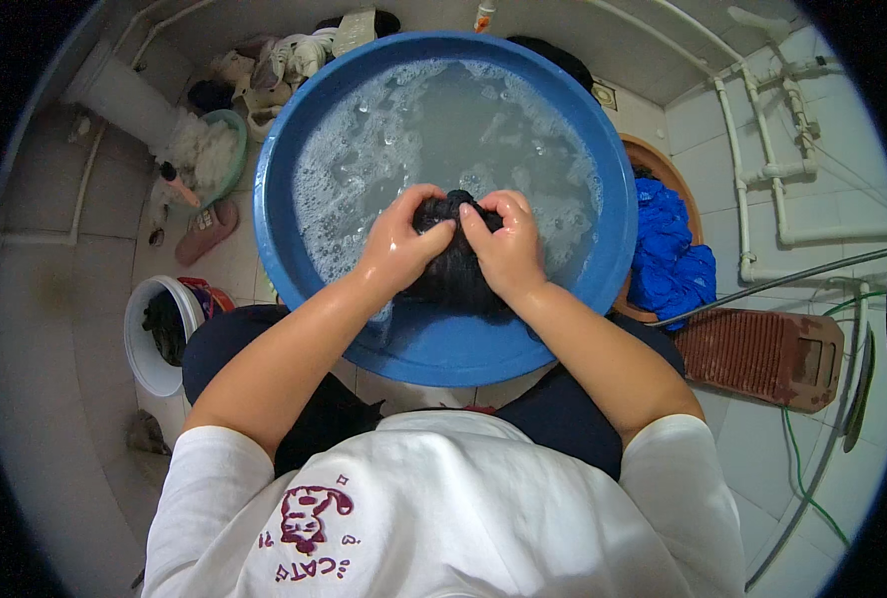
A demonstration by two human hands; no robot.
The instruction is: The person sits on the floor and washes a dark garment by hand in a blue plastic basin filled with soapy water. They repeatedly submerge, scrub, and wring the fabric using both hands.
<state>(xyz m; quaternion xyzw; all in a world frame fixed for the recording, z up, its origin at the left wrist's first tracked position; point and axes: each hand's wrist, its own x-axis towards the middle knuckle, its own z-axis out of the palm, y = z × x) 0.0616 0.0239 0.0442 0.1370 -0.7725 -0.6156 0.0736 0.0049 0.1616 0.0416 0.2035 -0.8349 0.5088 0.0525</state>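
Note:
A wet black cloth [454, 276] is bunched between my two hands, above the near half of a large blue plastic basin [443, 347]. My left hand [409, 239] grips its left side with the thumb on top. On the other side my right hand [508, 238] pinches the cloth, the thumbs close together over a gathered fold. The cloth's lower part hangs against the basin's near inner wall. Cloudy water [458, 112] with white suds fills the basin beyond my hands. Both hands look wet. Fingers beneath the cloth are hidden.
At right, wet blue fabric [667, 247] spills from an orange-brown basin [675, 161], near a brown washboard [750, 355] and a grey hose [780, 280]. At left are a white bucket [135, 344] holding dark cloth, a pink slipper [208, 232] and a green basin [235, 157]. White pipes [761, 176] line the wall.

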